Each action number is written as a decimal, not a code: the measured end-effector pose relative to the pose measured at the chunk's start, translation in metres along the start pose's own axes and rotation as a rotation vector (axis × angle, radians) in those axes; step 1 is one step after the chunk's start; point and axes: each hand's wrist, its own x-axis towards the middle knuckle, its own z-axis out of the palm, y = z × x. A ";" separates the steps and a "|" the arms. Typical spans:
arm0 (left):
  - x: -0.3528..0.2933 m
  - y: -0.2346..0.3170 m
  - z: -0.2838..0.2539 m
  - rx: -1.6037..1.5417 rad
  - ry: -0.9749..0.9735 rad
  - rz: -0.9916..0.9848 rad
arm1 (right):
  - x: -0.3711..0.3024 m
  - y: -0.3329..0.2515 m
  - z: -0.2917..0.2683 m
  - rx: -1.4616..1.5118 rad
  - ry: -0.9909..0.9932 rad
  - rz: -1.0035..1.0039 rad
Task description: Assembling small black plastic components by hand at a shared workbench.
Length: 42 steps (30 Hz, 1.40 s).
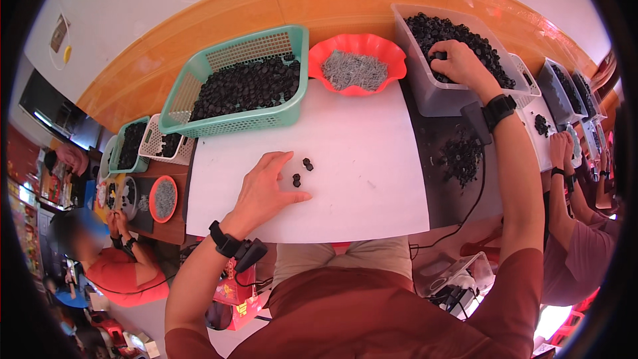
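Observation:
My left hand (260, 189) rests on the white sheet (359, 153) with thumb and fingers spread, holding nothing. Just beside its fingertips lie two small black parts, the farther one (307, 164) and the nearer one (297, 180); each shows a small pale spot. At the far right my right hand (462, 65) reaches over the rim of a translucent plastic bin (442, 103). Its fingers are closed round a small black part (438, 56). Under this hand the bin is filled with loose black parts (488, 46) of similar look.
A green basket (266, 119) of black parts and a red scalloped bowl (359, 40) of grey metal pieces stand behind the sheet. Black scraps (460, 157) lie right of it, near a hanging cable (475, 203). People work at both sides, among more baskets.

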 end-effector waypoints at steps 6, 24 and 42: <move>0.014 -0.012 0.002 0.026 -0.059 0.060 | 0.000 0.001 0.002 0.013 -0.004 -0.012; 0.065 0.008 0.036 -0.002 -0.009 0.125 | -0.004 -0.004 0.000 0.046 0.028 -0.051; 0.080 0.034 0.058 -0.045 0.008 0.202 | -0.003 -0.006 -0.004 0.046 0.001 -0.022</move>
